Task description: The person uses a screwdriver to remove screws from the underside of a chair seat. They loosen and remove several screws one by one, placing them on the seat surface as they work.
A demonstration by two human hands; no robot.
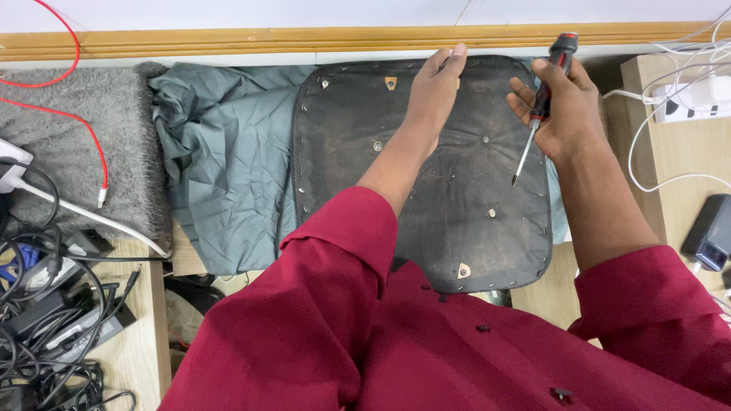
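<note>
The black seat pad lies underside up on the grey cloth. The left hand presses flat on its far edge, fingers spread. The right hand has its grip closed around the screwdriver, the tip hovering just above the pad. The step seems to be unscrewing; next, the tip must meet a screw.

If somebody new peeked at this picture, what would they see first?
Probably the big black seat pad lying upside down in the middle, with staples around its edge and little bolts showing. The person's left hand presses on its far edge, and the right hand holds a red and black screwdriver with its tip hanging just above the pad. A crumpled grey-green cloth lies under the pad on the left.
</note>
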